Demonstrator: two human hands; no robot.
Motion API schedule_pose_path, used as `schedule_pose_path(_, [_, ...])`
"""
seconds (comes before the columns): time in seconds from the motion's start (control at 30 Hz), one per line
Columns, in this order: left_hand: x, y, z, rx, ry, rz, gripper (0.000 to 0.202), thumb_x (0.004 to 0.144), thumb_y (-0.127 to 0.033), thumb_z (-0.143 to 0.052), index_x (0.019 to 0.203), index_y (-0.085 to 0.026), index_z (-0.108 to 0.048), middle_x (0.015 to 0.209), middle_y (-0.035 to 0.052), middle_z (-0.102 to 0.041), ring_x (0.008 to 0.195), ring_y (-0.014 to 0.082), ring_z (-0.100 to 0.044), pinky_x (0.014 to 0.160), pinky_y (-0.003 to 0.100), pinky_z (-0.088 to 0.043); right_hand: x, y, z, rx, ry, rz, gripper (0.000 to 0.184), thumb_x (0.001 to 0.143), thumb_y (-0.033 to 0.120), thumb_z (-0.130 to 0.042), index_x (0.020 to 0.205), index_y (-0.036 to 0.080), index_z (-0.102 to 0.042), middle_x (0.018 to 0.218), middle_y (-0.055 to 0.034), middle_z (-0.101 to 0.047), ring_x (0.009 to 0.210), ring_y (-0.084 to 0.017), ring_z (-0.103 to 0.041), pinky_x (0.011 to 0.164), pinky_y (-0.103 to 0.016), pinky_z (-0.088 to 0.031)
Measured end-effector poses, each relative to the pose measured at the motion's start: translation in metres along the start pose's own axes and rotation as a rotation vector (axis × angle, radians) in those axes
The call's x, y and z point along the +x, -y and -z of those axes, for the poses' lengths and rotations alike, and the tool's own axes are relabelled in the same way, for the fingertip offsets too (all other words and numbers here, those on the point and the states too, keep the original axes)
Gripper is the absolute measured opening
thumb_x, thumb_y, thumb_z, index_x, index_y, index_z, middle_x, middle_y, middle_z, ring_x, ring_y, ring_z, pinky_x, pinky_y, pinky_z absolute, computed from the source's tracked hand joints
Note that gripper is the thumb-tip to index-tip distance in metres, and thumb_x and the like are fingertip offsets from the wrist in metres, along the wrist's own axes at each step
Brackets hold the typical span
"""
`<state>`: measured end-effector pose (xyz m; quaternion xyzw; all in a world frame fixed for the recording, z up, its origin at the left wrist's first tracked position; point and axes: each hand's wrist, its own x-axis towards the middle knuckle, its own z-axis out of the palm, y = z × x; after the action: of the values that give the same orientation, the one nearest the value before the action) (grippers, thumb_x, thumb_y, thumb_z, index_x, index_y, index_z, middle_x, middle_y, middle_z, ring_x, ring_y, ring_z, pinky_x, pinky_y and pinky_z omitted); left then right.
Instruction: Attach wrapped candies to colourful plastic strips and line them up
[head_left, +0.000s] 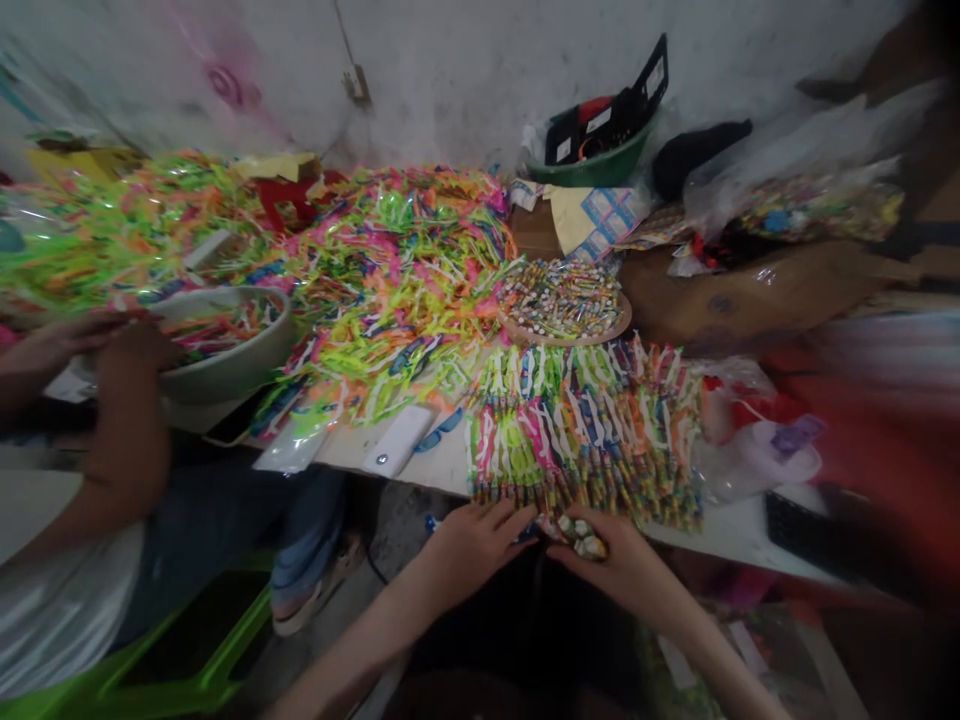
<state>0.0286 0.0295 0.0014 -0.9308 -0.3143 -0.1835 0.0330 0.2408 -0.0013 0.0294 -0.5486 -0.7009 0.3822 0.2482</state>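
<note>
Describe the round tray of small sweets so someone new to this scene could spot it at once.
Start at the big heap of neon plastic strips covering the table's middle. Just right of that heap, behind the flat rows of packed strips in front of the person's hands, sits the round tray. Unlike its long, bright neighbours, it holds a mound of tiny wrapped sweets and has a brown rim.
</note>
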Motion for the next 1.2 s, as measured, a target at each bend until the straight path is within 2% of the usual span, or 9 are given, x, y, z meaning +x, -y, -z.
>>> schedule_pose_path(0.13, [0.001, 0.005, 0.003, 0.005, 0.042, -0.042, 0.028, 0.092, -0.032, -0.046, 0.117, -0.021, -0.047, 0.088, 0.0007, -0.063, 0.077, 0.0168, -0.064, 0.064, 0.027, -0.05, -0.003, 0.003, 0.001, -0.011, -0.013, 0.03, 0.029, 0.08, 0.041, -0.059, 0.099, 0.019, -0.064, 0.088, -0.0026, -0.07, 0.08, -0.018, -0.064, 0.074, -0.024, -0.045])
schedule_pose_path(0.37, [0.002, 0.007, 0.003, 0.033, 0.031, -0.125, 0.025, 0.093, -0.032, -0.046, 0.113, -0.02, -0.049, 0.085, -0.0002, -0.063, 0.074, 0.0153, -0.062, 0.061, 0.026, -0.045, -0.001, 0.01, 0.007, 0.051, 0.127, 0.032, 0.019, 0.079, 0.032, -0.059, 0.093, 0.02, -0.063, 0.086, -0.0002, -0.067, 0.077, -0.014, -0.059, 0.073, -0.021, -0.043])
schedule_pose_path(0.47, [0.001, 0.007, 0.004, 0.029, -0.006, -0.157, 0.025, 0.094, -0.03, -0.041, 0.115, -0.019, -0.049, 0.08, -0.001, -0.063, 0.07, 0.0145, -0.062, 0.059, 0.027, -0.043, 0.0, 0.006, 0.005, 0.266, 0.238, -0.12, 0.018, 0.076, 0.027, -0.058, 0.092, 0.019, -0.06, 0.068, 0.0043, -0.059, 0.057, -0.008, -0.05, 0.055, -0.017, -0.04])
schedule_pose_path(0.57, [0.0, 0.009, 0.003, 0.045, 0.014, -0.187, 0.031, 0.094, -0.023, -0.04, 0.126, -0.02, -0.042, 0.081, -0.0007, -0.063, 0.07, 0.0147, -0.061, 0.062, 0.027, -0.043, 0.002, -0.002, -0.003, 0.465, 0.339, -0.292, 0.017, 0.074, 0.024, -0.055, 0.091, 0.019, -0.055, 0.051, 0.0099, -0.041, 0.04, -0.005, -0.032, 0.039, -0.015, -0.027])
schedule_pose_path(0.63, [0.0, 0.01, 0.0, 0.066, 0.04, -0.21, 0.036, 0.093, -0.019, -0.043, 0.128, -0.023, -0.04, 0.082, -0.0007, -0.063, 0.071, 0.015, -0.061, 0.062, 0.027, -0.043, 0.003, -0.008, -0.009, 0.489, 0.307, -0.294, 0.015, 0.07, 0.022, -0.056, 0.085, 0.019, -0.055, 0.054, 0.0089, -0.042, 0.043, -0.004, -0.033, 0.041, -0.015, -0.028])
schedule_pose_path(0.77, [0.0, 0.007, -0.008, 0.071, 0.089, -0.198, 0.035, 0.088, -0.019, -0.052, 0.122, -0.023, -0.044, 0.083, -0.0021, -0.064, 0.07, 0.0142, -0.062, 0.06, 0.026, -0.042, 0.001, -0.017, -0.016, 0.288, 0.173, -0.142, 0.017, 0.065, 0.019, -0.06, 0.081, 0.017, -0.062, 0.075, 0.0023, -0.06, 0.069, -0.011, -0.049, 0.066, -0.018, -0.041])
schedule_pose_path(0.9, [0.003, 0.0, -0.007, 0.019, 0.109, -0.223, 0.035, 0.084, -0.024, -0.06, 0.116, -0.022, -0.046, 0.087, -0.0026, -0.065, 0.072, 0.0144, -0.062, 0.062, 0.027, -0.043, -0.004, -0.016, -0.011, 0.296, 0.221, -0.153, 0.029, 0.063, 0.022, -0.063, 0.092, 0.019, -0.066, 0.088, 0.0012, -0.065, 0.083, -0.016, -0.054, 0.078, -0.021, -0.042])
schedule_pose_path(1.03, [0.008, -0.004, -0.004, 0.019, 0.121, -0.24, 0.032, 0.083, -0.025, -0.062, 0.111, -0.022, -0.048, 0.081, -0.0044, -0.064, 0.065, 0.0137, -0.06, 0.056, 0.028, -0.04, -0.006, -0.018, -0.006, 0.345, 0.264, -0.162, 0.027, 0.062, 0.026, -0.067, 0.087, 0.018, -0.066, 0.084, 0.0014, -0.065, 0.081, -0.015, -0.053, 0.076, -0.021, -0.043])
schedule_pose_path(1.2, [0.015, -0.005, -0.007, 0.011, 0.164, -0.263, 0.024, 0.084, -0.025, -0.061, 0.105, -0.023, -0.05, 0.079, -0.0056, -0.062, 0.064, 0.0125, -0.059, 0.049, 0.03, -0.035, -0.004, -0.041, -0.014, 0.291, 0.258, -0.153, 0.021, 0.063, 0.031, -0.067, 0.079, 0.017, -0.064, 0.078, 0.0005, -0.064, 0.076, -0.016, -0.054, 0.068, -0.02, -0.044])
